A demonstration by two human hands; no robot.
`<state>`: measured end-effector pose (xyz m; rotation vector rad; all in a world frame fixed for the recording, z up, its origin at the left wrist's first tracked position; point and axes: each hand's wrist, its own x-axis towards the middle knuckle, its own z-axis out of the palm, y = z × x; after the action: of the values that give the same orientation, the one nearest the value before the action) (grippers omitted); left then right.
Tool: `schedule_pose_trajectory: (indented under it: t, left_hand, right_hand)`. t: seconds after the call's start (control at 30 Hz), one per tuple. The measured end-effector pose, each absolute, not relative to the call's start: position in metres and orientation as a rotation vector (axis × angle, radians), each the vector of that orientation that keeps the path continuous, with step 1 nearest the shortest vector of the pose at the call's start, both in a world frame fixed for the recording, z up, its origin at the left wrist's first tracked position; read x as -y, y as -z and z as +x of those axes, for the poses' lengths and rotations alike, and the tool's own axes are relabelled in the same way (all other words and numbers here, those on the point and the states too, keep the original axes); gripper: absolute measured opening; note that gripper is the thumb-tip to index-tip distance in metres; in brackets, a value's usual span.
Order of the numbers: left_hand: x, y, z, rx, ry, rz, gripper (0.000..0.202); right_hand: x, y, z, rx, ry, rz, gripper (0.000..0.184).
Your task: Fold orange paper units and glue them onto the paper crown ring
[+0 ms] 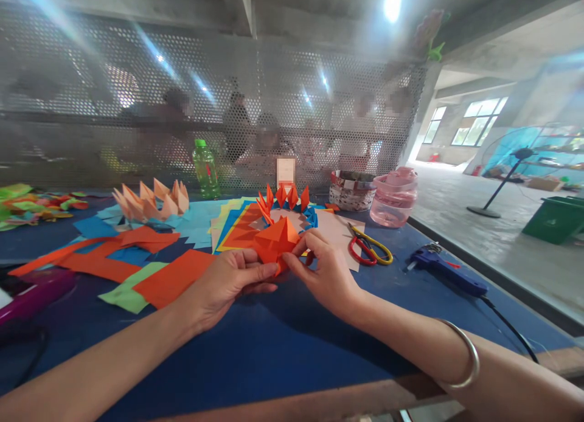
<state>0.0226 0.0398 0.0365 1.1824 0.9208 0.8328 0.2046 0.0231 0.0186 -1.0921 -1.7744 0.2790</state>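
Both hands hold a piece of folded orange paper [276, 238] above the blue table. My left hand [237, 273] pinches its lower left side between thumb and fingers. At its right edge my right hand [322, 267] is closed, thumb and fingertips on a fold. Just behind the paper stands a ring of folded points in orange and blue [311, 218], partly hidden by the piece in my hands. Sheets of yellow, blue and orange paper [237, 224] lie in a fanned stack behind my left hand. Loose orange sheets [176, 276] are spread to its left.
Red-and-yellow-handled scissors [365, 252] and a blue glue gun [447, 273] lie at right. Behind stand a pink plastic jar [393, 200], a round basket [351, 191] and a green bottle [205, 169]. A peach paper ring [152, 202] sits left. Beyond the perforated screen [255, 93] are people.
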Motion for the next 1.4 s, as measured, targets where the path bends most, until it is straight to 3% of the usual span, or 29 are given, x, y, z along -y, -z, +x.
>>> schedule_pose_trajectory:
  t: [0.3, 0.9, 0.97, 1.17, 1.4]
  left_hand:
    - [-0.0416, -0.0342, 0.0233, -0.881, -0.848, 1.205, 0.021]
    - [-0.0414, -0.0325, 0.0218, -0.878, -0.846, 1.236, 0.023]
    - [-0.0412, -0.0327, 0.0212, -0.885, -0.851, 1.236, 0.020]
    - [-0.0435, -0.0328, 0.0199, -0.900, -0.858, 1.259, 0.024]
    - [-0.0441, -0.0329, 0.0207, -0.921, -0.833, 1.268, 0.027]
  right_hand:
    - [-0.0218, -0.0196, 0.2042, 1.782, -0.227, -1.085, 0.018]
    - [-0.0224, -0.0174, 0.2035, 1.776, -0.168, -1.087, 0.017]
    - [-0.0236, -0.0152, 0.2029, 1.730, -0.207, -1.073, 0.016]
    - [-0.0252, -0.0133, 0.2010, 1.608, -0.557, -0.996, 0.042]
    - [-0.0257, -0.0173, 0.1992, 1.494, -0.855, -0.949, 0.046]
